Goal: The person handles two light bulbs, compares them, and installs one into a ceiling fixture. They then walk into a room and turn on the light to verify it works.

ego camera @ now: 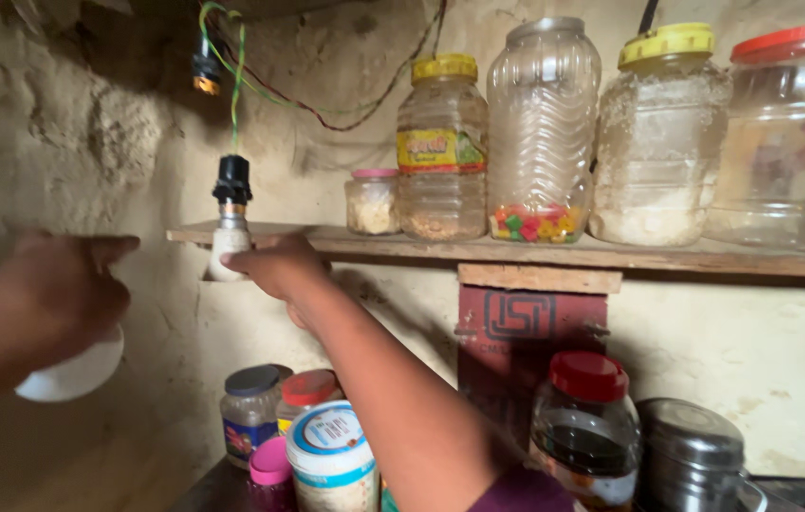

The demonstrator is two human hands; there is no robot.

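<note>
Bulb (225,254), white and small, hangs in a black lamp holder (231,180) from a twisted green-and-yellow wire (236,90), just in front of the left end of the wooden shelf (611,254). The right hand (279,267) reaches up from the lower right and closes its fingers on the bulb's right side, touching the glass; the thumb is hidden, so the grip is only partly seen. The left hand (51,299), blurred and near the left edge, is wrapped over the top of a second white bulb (75,373), whose round globe pokes out below the palm, well apart from the hanging one.

On the shelf stand plastic jars: a small pink-lidded jar (372,201), a yellow-lidded jar (442,152), a clear ribbed jar (543,133) with coloured sweets at its bottom, a wide yellow-lidded jar of white powder (660,142) and a red-lidded jar (786,133). Below, beside the forearm, sit more containers, among them a red-lidded jar of dark liquid (584,427) and a steel canister (692,450). The wall (70,133) is rough mud plaster.
</note>
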